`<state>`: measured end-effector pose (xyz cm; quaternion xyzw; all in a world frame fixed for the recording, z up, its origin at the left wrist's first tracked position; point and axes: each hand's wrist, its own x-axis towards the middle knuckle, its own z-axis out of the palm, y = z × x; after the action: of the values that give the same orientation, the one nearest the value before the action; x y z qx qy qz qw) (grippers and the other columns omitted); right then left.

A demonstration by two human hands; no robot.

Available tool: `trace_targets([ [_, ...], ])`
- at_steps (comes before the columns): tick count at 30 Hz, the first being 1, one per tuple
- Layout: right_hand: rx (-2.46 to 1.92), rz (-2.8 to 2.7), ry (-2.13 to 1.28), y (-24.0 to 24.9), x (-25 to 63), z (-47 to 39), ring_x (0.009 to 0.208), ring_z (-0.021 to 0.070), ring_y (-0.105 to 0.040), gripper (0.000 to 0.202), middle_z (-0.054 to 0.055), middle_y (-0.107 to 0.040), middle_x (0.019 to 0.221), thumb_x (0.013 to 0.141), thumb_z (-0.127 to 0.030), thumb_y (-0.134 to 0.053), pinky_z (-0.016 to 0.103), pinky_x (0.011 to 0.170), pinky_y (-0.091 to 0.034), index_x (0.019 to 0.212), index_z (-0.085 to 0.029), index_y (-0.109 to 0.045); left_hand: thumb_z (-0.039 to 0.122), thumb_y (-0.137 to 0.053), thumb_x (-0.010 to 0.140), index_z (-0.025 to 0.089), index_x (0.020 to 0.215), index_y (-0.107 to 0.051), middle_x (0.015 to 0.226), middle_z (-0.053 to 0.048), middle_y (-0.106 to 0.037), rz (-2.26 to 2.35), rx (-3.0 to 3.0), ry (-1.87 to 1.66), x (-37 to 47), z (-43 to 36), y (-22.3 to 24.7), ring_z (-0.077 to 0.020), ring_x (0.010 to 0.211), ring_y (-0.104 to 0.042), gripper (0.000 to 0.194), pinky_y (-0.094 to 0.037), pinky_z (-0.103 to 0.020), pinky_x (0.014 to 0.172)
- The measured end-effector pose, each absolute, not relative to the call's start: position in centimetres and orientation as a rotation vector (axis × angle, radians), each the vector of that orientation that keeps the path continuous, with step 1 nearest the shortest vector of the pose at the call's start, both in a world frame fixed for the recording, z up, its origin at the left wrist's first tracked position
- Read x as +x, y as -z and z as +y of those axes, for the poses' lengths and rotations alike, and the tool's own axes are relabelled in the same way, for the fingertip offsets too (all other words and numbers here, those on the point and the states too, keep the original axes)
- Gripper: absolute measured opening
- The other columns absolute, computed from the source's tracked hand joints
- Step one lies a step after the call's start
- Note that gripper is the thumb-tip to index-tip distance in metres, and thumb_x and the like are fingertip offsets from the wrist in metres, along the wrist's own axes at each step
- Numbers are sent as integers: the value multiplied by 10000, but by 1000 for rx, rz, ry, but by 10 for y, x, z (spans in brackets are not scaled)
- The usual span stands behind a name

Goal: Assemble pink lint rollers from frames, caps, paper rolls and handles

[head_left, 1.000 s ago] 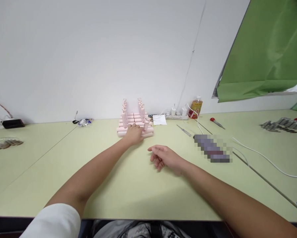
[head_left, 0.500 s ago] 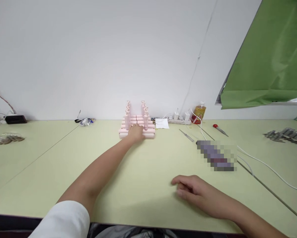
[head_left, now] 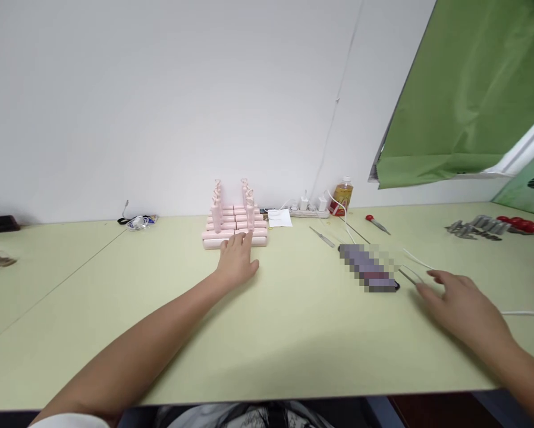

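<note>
My left hand [head_left: 238,261] reaches forward, fingers stretched out and thumb apart. Its fingertips lie at the front of the rows of pink cylinders [head_left: 211,243]; whether they touch is hard to tell. Two lines of upright pink pieces [head_left: 250,215] with small loops on top stand on those rows. My right hand [head_left: 465,306] is over the right side of the table, slightly blurred, with thumb and index finger apart and nothing visible in it. The pixelated purple-grey object [head_left: 367,268] lies to its left, and a white cable [head_left: 525,313] runs behind its wrist.
Along the wall are a power strip [head_left: 309,213] with chargers, a white paper [head_left: 279,218], a drink bottle [head_left: 342,197] and a coiled cable [head_left: 137,223]. A thin pointed tool [head_left: 323,237] and a red-ended tool [head_left: 377,224] lie right of centre. Metal parts [head_left: 476,227] sit far right.
My left hand has drawn back from the top of the pink cylinders to their front. My right hand has moved right and forward, its fingers opening. The view has turned right.
</note>
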<state>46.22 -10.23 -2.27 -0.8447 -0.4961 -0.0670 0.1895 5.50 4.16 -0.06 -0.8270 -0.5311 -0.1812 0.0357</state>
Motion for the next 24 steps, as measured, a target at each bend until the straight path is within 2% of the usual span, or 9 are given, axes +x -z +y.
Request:
trace_targets([
  [1, -2440, -1391, 157, 24, 479, -99, 982, 369, -617, 477, 280, -602, 1138, 860, -453, -421, 432, 778, -450, 1102, -94, -620, 319, -531, 793, 207, 1377, -370, 1371, -148, -454, -1608, -2582, 552, 55, 34, 0, -315, 1261, -404, 616, -294, -454, 1025],
  [3, -2439, -1578, 9, 27, 503, -92, 1001, 353, -614, 409, 232, -655, 1039, 863, -441, -443, 412, 847, -425, 987, -133, -682, 338, -525, 800, 206, 1317, -455, 1335, -137, -490, -1595, -2658, 524, 56, 21, -2, -313, 1223, -442, 538, -328, -450, 1003],
  [6, -2333, -1705, -10, 31, 513, -86, 1028, 313, -601, 379, 206, -663, 1066, 886, -375, -414, 380, 897, -393, 980, -141, -697, 359, -516, 811, 200, 1251, -536, 1305, -127, -521, -1622, -2754, 478, 61, 9, -4, -314, 1184, -482, 468, -350, -456, 998],
  [9, -2311, -1682, -44, 33, 506, -83, 970, 301, -613, 369, 188, -672, 1054, 871, -392, -428, 372, 845, -413, 952, -142, -687, 368, -509, 815, 201, 1236, -566, 1289, -117, -544, -1604, -2857, 445, 66, 2, -5, -303, 1149, -513, 456, -355, -456, 1010],
  [14, -2367, -1480, -98, 34, 500, -69, 883, 300, -638, 392, 137, -691, 989, 793, -474, -507, 358, 714, -453, 1011, -171, -626, 380, -500, 811, 179, 1244, -582, 1244, -108, -581, -1527, -2967, 429, 75, -4, -1, -283, 1117, -541, 484, -384, -448, 1000],
  [19, -2405, -1536, -109, 26, 500, -57, 810, 293, -634, 236, 101, -698, 862, 832, -377, -407, 356, 676, -442, 774, -227, -580, 392, -490, 815, 170, 1239, -600, 1234, -106, -600, -1499, -3025, 393, 76, -9, -2, -291, 1105, -560, 491, -403, -451, 987],
  [24, -2443, -1420, 9, -4, 495, -63, 707, 281, -622, 225, 109, -690, 783, 859, -349, -363, 351, 617, -426, 727, -229, -501, 405, -488, 826, 181, 1220, -623, 1207, -99, -632, -1459, -3169, 347, 88, -18, -15, -273, 1018, -618, 473, -476, -385, 880],
])
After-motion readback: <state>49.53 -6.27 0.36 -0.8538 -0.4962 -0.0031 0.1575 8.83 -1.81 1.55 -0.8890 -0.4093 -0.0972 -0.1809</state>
